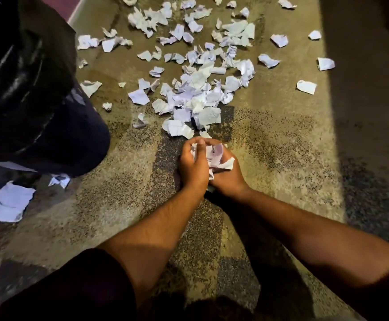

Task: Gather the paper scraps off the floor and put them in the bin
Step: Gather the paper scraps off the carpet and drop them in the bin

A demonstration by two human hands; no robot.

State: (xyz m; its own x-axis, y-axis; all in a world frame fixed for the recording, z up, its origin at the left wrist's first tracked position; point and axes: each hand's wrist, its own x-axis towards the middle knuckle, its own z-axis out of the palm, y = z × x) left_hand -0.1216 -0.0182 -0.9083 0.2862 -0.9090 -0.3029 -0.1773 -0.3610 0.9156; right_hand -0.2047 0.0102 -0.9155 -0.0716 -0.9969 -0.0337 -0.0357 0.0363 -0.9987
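Paper scraps (195, 93) across speckled floor (281, 147)

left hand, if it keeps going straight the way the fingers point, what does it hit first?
The left hand points up-frame along the floor. First in that line is the near edge of the scrap pile, the crumpled pieces just beyond its fingertips. Its height above the floor is unclear, so it might skim over them.

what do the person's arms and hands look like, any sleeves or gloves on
Both hands are bare, with no gloves: the left hand and the right hand. Both forearms are uncovered up to the bottom of the picture, so no sleeves show on them. No watch, ring or bracelet is visible at the wrists or fingers. A dark garment sits at the lower left, by the left elbow.
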